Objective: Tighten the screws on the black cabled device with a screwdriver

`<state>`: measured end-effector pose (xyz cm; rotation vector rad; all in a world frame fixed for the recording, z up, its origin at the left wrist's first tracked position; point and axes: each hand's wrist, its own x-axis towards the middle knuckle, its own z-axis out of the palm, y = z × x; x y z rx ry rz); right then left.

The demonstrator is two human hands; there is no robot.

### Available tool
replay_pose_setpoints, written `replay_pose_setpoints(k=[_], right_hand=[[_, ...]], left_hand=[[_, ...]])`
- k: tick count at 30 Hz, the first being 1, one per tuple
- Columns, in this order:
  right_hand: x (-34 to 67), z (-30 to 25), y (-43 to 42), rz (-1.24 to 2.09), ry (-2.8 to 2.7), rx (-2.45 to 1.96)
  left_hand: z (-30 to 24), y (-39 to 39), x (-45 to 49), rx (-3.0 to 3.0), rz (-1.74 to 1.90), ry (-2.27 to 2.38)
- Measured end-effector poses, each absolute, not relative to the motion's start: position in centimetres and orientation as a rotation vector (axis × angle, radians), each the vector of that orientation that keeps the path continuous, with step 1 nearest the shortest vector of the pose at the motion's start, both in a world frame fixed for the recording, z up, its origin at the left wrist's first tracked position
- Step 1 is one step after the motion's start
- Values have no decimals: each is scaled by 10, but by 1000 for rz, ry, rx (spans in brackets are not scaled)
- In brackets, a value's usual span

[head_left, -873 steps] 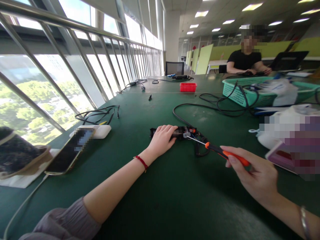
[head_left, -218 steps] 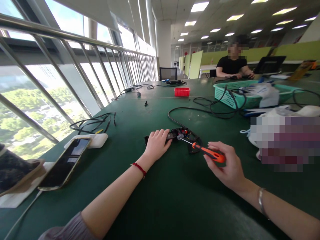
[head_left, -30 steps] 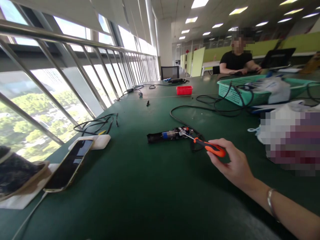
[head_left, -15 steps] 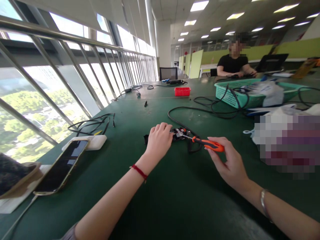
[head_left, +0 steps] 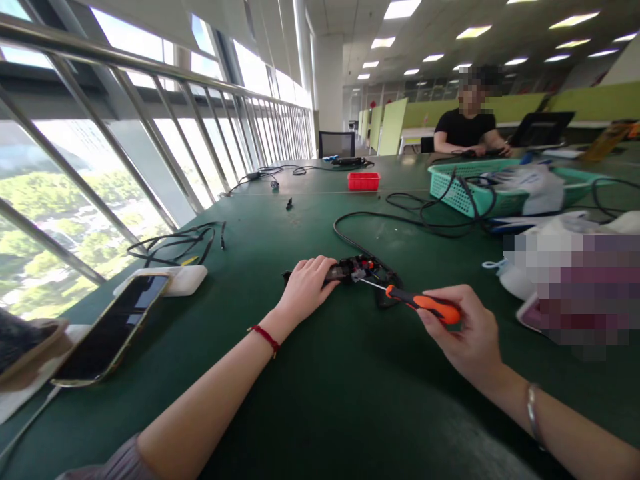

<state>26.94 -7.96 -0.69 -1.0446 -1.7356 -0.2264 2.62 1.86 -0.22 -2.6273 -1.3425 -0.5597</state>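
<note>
My left hand (head_left: 309,283) is closed over a black corded device (head_left: 345,270) lying on the green table, pressing it down from its left side. The right end of the device is uncovered, with small inner parts in red and grey showing. In my right hand (head_left: 467,330) is an orange and black screwdriver (head_left: 433,307), gripped by the end of its handle. Its thin metal shaft slants to the left, and the tip meets the exposed parts or lies very near them. My palm and fingers hide the device's left portion.
A black cable (head_left: 345,217) loops from the device toward a green basket (head_left: 453,190) at the right. Farther back sits a small red box (head_left: 363,181). Left lie a phone (head_left: 117,327) and a white block (head_left: 187,281). A person (head_left: 467,130) sits across the table.
My right hand and the screwdriver have shifted slightly right and down. My left hand has moved a little left and down, showing more of the device's body.
</note>
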Motion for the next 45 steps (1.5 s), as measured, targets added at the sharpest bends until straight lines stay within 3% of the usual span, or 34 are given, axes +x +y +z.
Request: replay_pose_setpoints(k=[9,26,32,45], right_hand=[[263,-7,-83,-277,-1818,-862],[267,-11,-79,-268,-1798,-870],[272,-8,-80,-172,-1828,-1017],[267,-6,-82,-231,-1819,-875]], left_hand=[[2,15,32,-2588,-452,-1359],[-4,15,35,-2511,-442,-1350],[10,10,38,-2539,-285,-1409],[10,13,34,-2584,-285,-1425]])
